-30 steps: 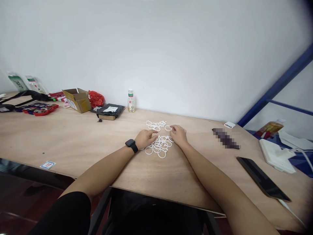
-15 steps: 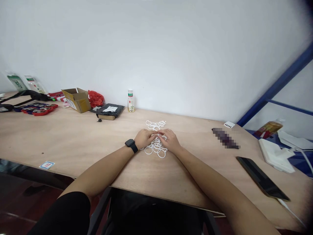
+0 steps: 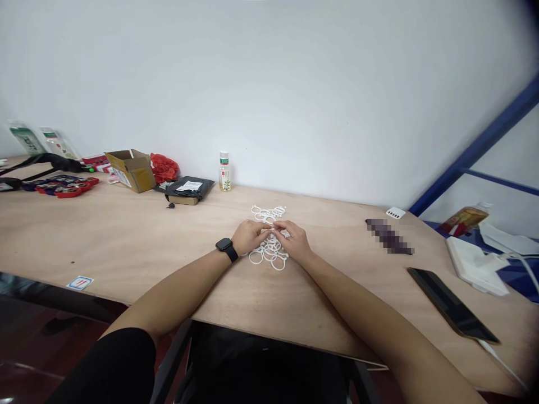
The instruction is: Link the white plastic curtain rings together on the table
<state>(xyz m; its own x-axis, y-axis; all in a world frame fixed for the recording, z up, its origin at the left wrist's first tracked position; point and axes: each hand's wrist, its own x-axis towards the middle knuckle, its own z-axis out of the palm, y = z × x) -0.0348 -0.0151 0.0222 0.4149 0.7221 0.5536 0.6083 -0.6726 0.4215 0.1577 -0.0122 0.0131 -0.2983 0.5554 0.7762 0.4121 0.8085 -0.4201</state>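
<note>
Several white plastic rings [image 3: 256, 256] with small clip-like tabs lie in a pile on the wooden table [image 3: 236, 297]. Over the pile, my left hand [image 3: 249, 237], below a black watch, has its thumb and index finger pinched together. Opposite it, my right hand [image 3: 293, 241] pinches in the same way, and the fingertips of both hands meet. Between them sits a small white part, seemingly of one of the rings; the fingers hide most of it. More white rings [image 3: 261, 214] lie just beyond my fingertips.
A clear bottle [image 3: 225, 173] stands by the wall, right of a black package [image 3: 189, 189] and an open cardboard box [image 3: 133, 171]. On the right lie a phone [image 3: 452, 303] with a cable, a white charger block [image 3: 475, 266] and a pixelated dark object [image 3: 389, 237].
Both hands stay over the rings, with only a slight shift of the right fingers. The whole view has moved a little.
</note>
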